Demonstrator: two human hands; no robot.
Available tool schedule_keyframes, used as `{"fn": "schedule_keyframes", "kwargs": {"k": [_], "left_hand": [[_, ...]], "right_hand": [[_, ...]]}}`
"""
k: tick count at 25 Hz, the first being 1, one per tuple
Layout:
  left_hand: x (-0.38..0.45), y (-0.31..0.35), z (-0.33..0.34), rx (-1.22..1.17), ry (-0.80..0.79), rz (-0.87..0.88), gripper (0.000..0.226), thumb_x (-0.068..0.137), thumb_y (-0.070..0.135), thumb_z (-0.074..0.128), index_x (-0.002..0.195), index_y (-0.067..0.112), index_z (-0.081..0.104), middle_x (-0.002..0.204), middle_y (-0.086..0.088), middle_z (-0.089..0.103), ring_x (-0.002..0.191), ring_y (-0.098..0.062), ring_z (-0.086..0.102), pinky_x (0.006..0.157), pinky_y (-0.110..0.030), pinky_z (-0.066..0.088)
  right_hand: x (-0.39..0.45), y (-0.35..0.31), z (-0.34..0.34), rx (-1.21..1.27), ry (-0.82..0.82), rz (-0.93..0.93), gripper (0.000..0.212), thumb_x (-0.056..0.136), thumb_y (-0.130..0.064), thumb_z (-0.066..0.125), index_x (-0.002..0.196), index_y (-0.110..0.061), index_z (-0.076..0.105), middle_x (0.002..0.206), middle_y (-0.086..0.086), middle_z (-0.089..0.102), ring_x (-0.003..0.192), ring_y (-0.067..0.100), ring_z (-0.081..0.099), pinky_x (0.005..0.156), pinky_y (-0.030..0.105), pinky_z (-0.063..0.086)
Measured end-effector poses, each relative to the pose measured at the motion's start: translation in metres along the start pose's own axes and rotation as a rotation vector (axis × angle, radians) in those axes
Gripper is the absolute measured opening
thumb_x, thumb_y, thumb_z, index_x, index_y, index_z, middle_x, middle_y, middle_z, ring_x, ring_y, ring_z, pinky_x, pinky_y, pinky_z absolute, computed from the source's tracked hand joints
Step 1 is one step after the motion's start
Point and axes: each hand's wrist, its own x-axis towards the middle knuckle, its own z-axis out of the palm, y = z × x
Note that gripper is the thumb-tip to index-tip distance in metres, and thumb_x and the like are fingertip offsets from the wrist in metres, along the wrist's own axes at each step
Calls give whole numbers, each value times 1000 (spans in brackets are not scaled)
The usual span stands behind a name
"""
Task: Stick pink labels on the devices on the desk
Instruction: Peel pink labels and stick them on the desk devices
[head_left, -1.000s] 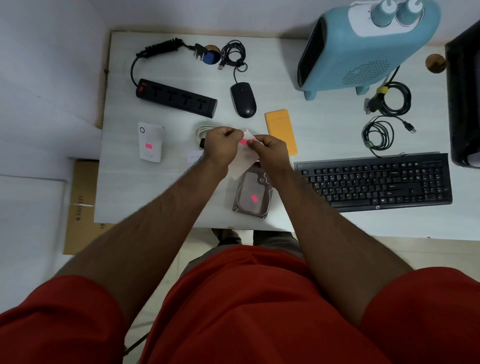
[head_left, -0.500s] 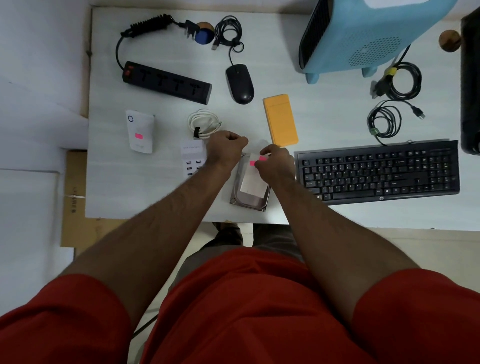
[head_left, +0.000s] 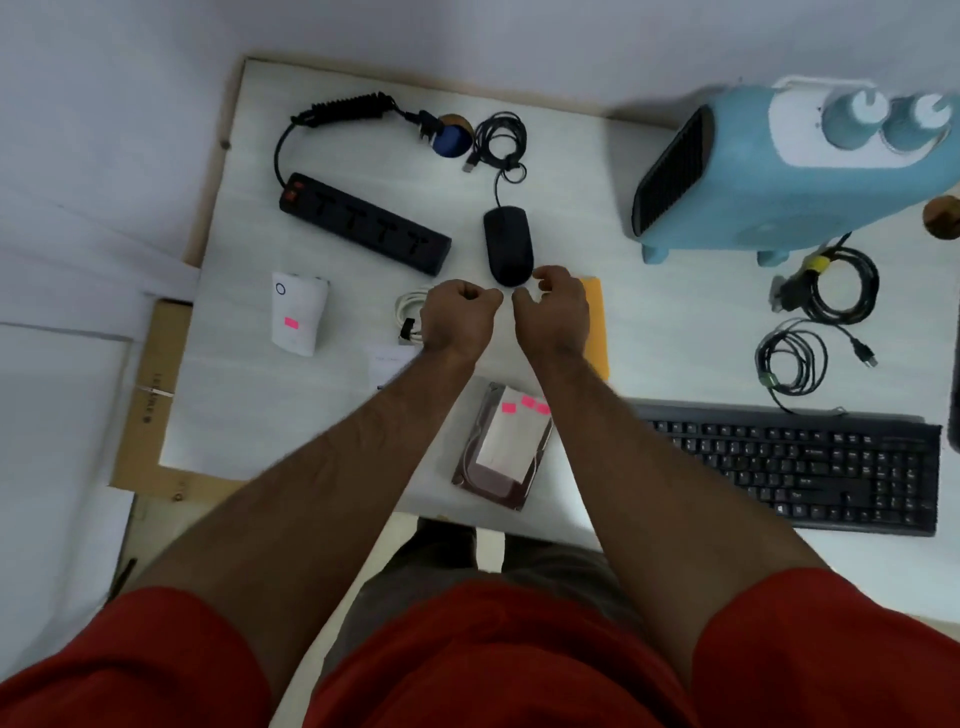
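While both hands (head_left: 506, 317) hover, mouse (head_left: 508, 244) lies just beyond.

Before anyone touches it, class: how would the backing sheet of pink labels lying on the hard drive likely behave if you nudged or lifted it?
The backing sheet looks thin and paper-like, so it would probably flop when lifted by one edge. It lies loose on the hard drive, so a light push would likely slide it off. Being so slight, it is probably very light and could shift in a draught.

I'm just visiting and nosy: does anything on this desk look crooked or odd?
Mildly: the label sheet lies on the hard drive, covering most of it, and the drive sits tilted near the desk's front edge.
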Motion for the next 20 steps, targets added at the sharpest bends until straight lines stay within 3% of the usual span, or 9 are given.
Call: {"fn": "schedule_keyframes", "kwargs": {"k": [5, 7, 9, 12, 15, 17, 20], "left_hand": [[31, 14, -2, -49, 119, -33, 28, 82, 25, 68, 60, 12, 56, 57, 3, 54, 53, -12, 49, 54, -28, 43], [42, 13, -2, -80, 132, -60, 24, 80, 25, 68, 60, 15, 58, 59, 4, 57, 57, -15, 54, 57, -33, 51], [48, 12, -3, -99, 142, -82, 26, 77, 24, 68, 54, 20, 55, 57, 3, 56, 57, -20, 54, 59, -39, 53], [50, 13, -3, -137, 130, -81, 30, 78, 21, 68, 52, 19, 52, 52, 4, 50, 54, -16, 49, 55, -32, 46], [47, 18, -3, -167, 103, -46, 27, 79, 17, 68, 55, 18, 55, 54, 5, 52, 56, -13, 49, 58, -29, 45], [45, 21, -3, -137, 89, 18, 20, 79, 18, 68, 60, 19, 61, 59, 6, 58, 61, -13, 55, 64, -32, 50], [40, 25, -3, -24, 49, 157, 8, 81, 18, 67, 75, 13, 70, 72, 4, 67, 69, -10, 63, 68, -27, 53]], "right_hand": [[47, -22, 28, -273, -64, -53, 91, 79, -52, 74, 151, -13, 34, 147, 15, 42, 130, 36, 44, 100, 48, 44], [57, -24, 38, -376, -106, -58, 96, 78, -50, 74, 154, -13, 28, 146, 16, 42, 129, 37, 44, 99, 48, 45], [63, -25, 40, -343, -104, -44, 88, 78, -40, 72, 152, -13, 33, 138, 17, 47, 122, 37, 47, 96, 46, 47], [64, -29, 31, 120, -135, 66, 63, 82, -39, 64, 139, -17, 52, 122, 11, 62, 108, 32, 59, 87, 45, 53], [55, -31, 18, 797, -297, 426, 43, 96, -28, 50, 136, -15, 55, 124, 14, 60, 101, 27, 59, 77, 41, 60], [47, -29, 13, 991, -358, 542, 42, 99, -28, 41, 136, -12, 52, 130, 20, 58, 103, 26, 58, 77, 37, 59], [38, -27, 14, 1101, -393, 515, 49, 99, -31, 33, 138, -7, 52, 118, 18, 61, 103, 25, 59, 83, 38, 57]]}}
